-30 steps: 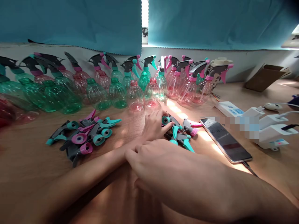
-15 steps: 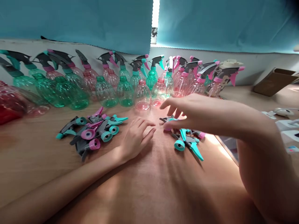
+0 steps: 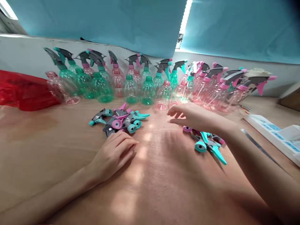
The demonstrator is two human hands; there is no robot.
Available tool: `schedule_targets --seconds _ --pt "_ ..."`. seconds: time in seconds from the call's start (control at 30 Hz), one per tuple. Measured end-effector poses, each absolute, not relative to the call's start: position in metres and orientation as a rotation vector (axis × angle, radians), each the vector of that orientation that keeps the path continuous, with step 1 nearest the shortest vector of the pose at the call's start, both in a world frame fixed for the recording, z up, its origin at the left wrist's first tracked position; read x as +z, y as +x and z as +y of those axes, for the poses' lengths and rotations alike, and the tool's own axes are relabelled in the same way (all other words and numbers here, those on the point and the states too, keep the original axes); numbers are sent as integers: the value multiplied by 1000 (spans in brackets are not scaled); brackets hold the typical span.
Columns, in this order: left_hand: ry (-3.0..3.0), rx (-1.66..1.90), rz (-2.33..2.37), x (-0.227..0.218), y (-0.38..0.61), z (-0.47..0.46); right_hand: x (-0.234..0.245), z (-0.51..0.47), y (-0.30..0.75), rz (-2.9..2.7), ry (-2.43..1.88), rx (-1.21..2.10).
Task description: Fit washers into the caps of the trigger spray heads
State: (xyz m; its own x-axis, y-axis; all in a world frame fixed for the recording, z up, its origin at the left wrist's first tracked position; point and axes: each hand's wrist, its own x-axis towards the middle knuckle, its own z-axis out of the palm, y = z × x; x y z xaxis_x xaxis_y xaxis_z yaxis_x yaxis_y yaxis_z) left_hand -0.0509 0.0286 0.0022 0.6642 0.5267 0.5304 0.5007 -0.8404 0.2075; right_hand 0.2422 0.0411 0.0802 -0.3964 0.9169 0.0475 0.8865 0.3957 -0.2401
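Observation:
My left hand (image 3: pixel 115 153) rests on the table with its fingers loosely stretched out and holds nothing. It lies just in front of the left pile of trigger spray heads (image 3: pixel 116 124), grey with pink or turquoise collars, and covers the pile's near edge. My right hand (image 3: pixel 191 116) hovers palm down, thumb apart from the fingers, with nothing in its grip. Below and beside it is a smaller group of spray heads (image 3: pixel 201 146), partly hidden by the hand. Beyond its fingertips stands an uncapped clear pink bottle (image 3: pixel 163 97).
Several green and pink bottles (image 3: pixel 130 90) stand in rows along the wall, many topped with spray heads. A red plastic bag (image 3: pixel 25 90) lies at the left. On the right are a white and blue tray (image 3: pixel 273 129), a dark strip (image 3: pixel 260 148) and a brown box (image 3: pixel 290 98).
The view has swung left, bringing in the red bag. My left hand has moved left and nearer me, to the front of the left pile. My right hand stays raised, its forearm now lower.

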Motion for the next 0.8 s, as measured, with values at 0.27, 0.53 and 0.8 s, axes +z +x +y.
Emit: schedule_targets --seconds 0.27,0.53,0.8 --pt "2810 936 1051 4 -99 19 57 54 172 -2614 -1299 0" --pt "2785 1022 1067 0 -111 16 31 65 136 -2658 -1180 -249" --pt "2769 1021 1017 3 -106 14 22 62 118 -2573 -1220 -339"
